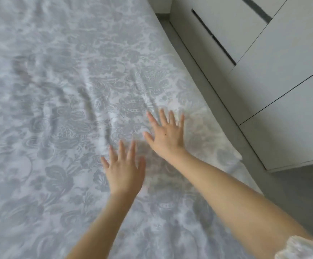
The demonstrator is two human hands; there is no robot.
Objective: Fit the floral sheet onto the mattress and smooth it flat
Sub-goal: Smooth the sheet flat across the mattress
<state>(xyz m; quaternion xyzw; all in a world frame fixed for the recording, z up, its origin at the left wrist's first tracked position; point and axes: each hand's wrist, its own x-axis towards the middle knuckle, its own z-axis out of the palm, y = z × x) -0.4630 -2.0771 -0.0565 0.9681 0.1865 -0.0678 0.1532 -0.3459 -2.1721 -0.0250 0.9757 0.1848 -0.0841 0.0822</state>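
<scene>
The floral sheet (62, 113), pale grey-blue with a darker flower pattern, covers the mattress across most of the view. Soft wrinkles run through it left of centre and above my hands. My left hand (124, 171) lies flat on the sheet, palm down, fingers spread. My right hand (168, 134) rests flat a little farther up and to the right, fingers also spread, near the bed's right edge. Neither hand holds anything. The mattress itself is hidden under the sheet.
A white wardrobe (275, 75) with dark gaps between its doors stands close along the bed's right side. A narrow strip of grey floor (298, 186) separates them. A white frilly sleeve (301, 249) shows at the bottom right.
</scene>
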